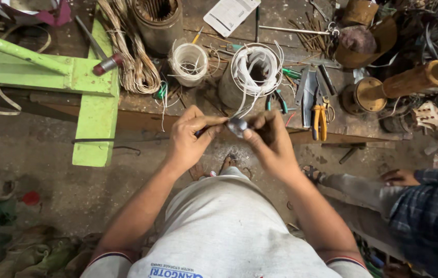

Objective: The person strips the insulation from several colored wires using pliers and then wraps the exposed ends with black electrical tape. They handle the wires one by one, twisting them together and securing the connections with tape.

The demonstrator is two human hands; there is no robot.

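Small shiny metal piece, kinda silvery and rounded, pinched between both hands just above the bench edge, white wire strands trailing up from it.

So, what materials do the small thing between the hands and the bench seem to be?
The small roll, pinched by left hand and right hand, looks like glossy grey tape or plastic, though blurred. The bench looks like worn, stained wood.

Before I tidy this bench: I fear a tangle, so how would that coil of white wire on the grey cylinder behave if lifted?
The white wire coil would probably be floppy: its loops sit loosely and strands stray outward. It looks light, being thin wire. Loose ends trailing towards the hands may snag on the pliers.
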